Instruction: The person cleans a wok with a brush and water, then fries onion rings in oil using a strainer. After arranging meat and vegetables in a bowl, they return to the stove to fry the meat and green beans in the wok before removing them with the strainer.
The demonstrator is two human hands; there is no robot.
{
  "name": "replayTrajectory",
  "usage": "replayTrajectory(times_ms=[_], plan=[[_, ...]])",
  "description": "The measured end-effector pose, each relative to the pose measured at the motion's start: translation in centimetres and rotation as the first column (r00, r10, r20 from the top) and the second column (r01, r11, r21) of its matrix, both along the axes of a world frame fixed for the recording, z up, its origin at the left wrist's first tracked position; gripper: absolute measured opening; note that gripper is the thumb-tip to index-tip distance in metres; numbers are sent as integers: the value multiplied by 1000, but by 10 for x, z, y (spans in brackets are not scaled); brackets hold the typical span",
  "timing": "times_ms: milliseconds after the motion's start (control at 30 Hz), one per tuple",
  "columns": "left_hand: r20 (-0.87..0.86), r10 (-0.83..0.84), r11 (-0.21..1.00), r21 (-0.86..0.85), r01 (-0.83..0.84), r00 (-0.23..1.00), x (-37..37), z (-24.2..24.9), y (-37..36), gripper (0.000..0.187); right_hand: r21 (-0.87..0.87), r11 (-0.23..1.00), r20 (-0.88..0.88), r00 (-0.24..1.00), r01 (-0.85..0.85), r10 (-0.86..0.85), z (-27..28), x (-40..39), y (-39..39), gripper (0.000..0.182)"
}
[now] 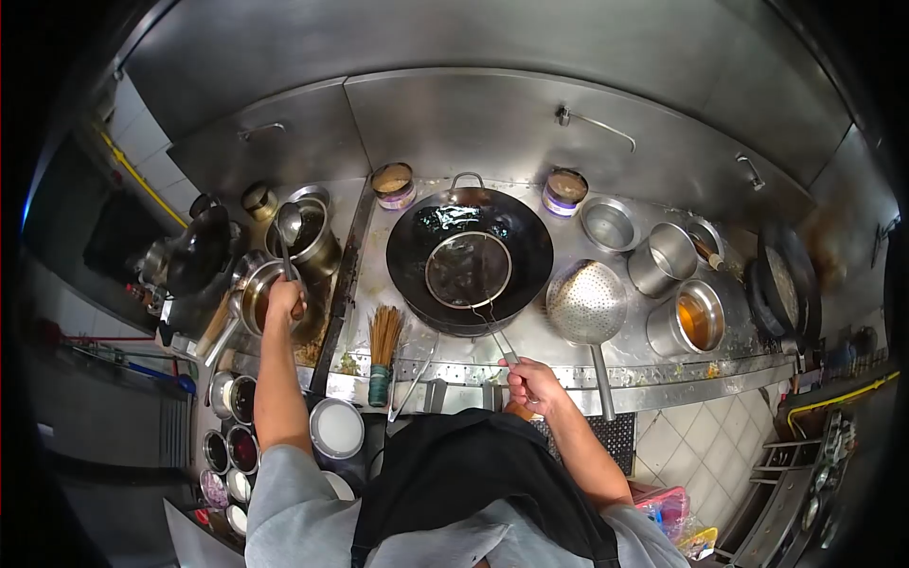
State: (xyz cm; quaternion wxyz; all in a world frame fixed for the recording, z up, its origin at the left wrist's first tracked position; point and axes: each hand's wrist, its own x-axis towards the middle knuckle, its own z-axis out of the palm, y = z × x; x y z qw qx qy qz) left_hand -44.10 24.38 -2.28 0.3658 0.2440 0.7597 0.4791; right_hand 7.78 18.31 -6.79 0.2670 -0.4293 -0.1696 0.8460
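My left hand (287,299) is closed round the handle of a ladle (289,224); the ladle's bowl is over a deep metal pot (319,254) at the left. My right hand (533,385) grips the handle of a round wire strainer (468,271). The strainer is over the large black wok (407,248) in the middle, which has dark, shiny liquid in it. Below my left hand, a smaller pot (254,301) holds brownish liquid. A bamboo brush (383,346) with a green binding stands left of the wok, beside metal tongs (412,381).
Right of the wok lie a perforated ladle (587,301), metal pots (661,258), a pot of orange liquid (686,318) and stacked black woks (782,284). Two cans (565,192) stand at the back. Several food containers (243,449) are at lower left. Taps (597,125) project from the wall.
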Motion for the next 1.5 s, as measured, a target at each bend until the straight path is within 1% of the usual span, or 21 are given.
replayTrajectory(times_ms=[67, 100, 133, 167, 200, 233, 267, 333, 367, 467, 567, 800, 1000, 1133, 1267, 1333, 1367, 1400, 1433, 1467, 1500], plan=[[59, 3, 1000, 27, -5, 998, -11, -14, 8, 11, 6, 1000, 3, 1000, -2, 2, 2, 0, -1, 20], [155, -39, 998, -35, 44, 987, -15, -7, 10, 4, 15, 1000, 5, 1000, -2, 2, 2, 1, -2, 20], [157, -36, 998, -35, 42, 987, -24, -10, 17, 4, 15, 1000, 7, 1000, -4, 4, 1, 1, -2, 20], [505, 68, 997, 4, -81, 860, -34, -11, 26, 3, 14, 1000, 1, 1000, 2, -2, 0, 1, -2, 20], [785, 133, 978, -4, -210, 605, -40, -7, 32, 5, 13, 1000, -5, 1000, 6, -6, 0, 1, -2, 21], [880, 94, 939, 77, -335, 465, -45, -6, 35, 6, 12, 1000, -4, 1000, 4, -3, -1, 1, -3, 21], [881, 95, 939, 76, -337, 464, -47, -8, 33, 6, 6, 1000, -3, 1000, 11, -11, -1, 1, -3, 21], [944, -257, 843, 324, -429, 206, -39, 0, 23, 5, 2, 1000, -4, 1000, 18, -18, -1, 1, -3, 21], [922, -337, 823, 387, -415, 192, -43, -7, 21, 5, -2, 1000, -6, 1000, 18, -18, -2, 2, -3, 21], [910, -393, 795, 410, -447, 136, -35, -4, 8, 4, -7, 1000, -12, 1000, 12, -12, -1, 4, -3, 21], [870, -467, 766, 487, -418, 159, -27, 6, -10, 4, -8, 1000, -17, 1000, 1, -1, -2, 6, -3, 21], [877, -461, 800, 476, -366, 134, 20, 54, -57, 5, 14, 999, -26, 999, -39, 39, -1, 5, 2, 20], [907, -313, 875, 391, -284, 282, 84, 83, -98, 8, 2, 996, -102, 991, -89, 89, -9, -1, 11, 21], [924, -324, 900, 367, -235, 202, 126, 76, -128, 9, -2, 996, -100, 991, -86, 85, -2, -5, 13, 16], [964, -232, 949, 253, -188, 127, 165, 63, -147, 11, -7, 996, -90, 992, -86, 85, 0, -4, 14, 18], [942, -305, 951, 309, -5, 137, 179, 51, -152, 10, -1, 997, -73, 994, -80, 80, 0, -4, 15, 18], [962, -244, 968, 250, -29, 124, 186, 34, -152, 11, 3, 997, -73, 994, -81, 81, 0, -3, 15, 18], [966, -189, 981, 195, -18, 176, 201, 41, -153, 9, 7, 997, -72, 994, -81, 81, 0, -1, 14, 19], [947, -183, 982, 186, 11, 266, 209, 32, -153, 15, 5, 997, -56, 995, -82, 82, 0, 0, 14, 19], [918, -180, 983, 177, 41, 354, 215, 24, -153, 24, 14, 997, -51, 996, -79, 80, 0, 2, 15, 19], [839, -217, 976, 189, 106, 499, 223, 23, -154, 46, 12, 997, -46, 996, -76, 77, -1, 3, 14, 19]])
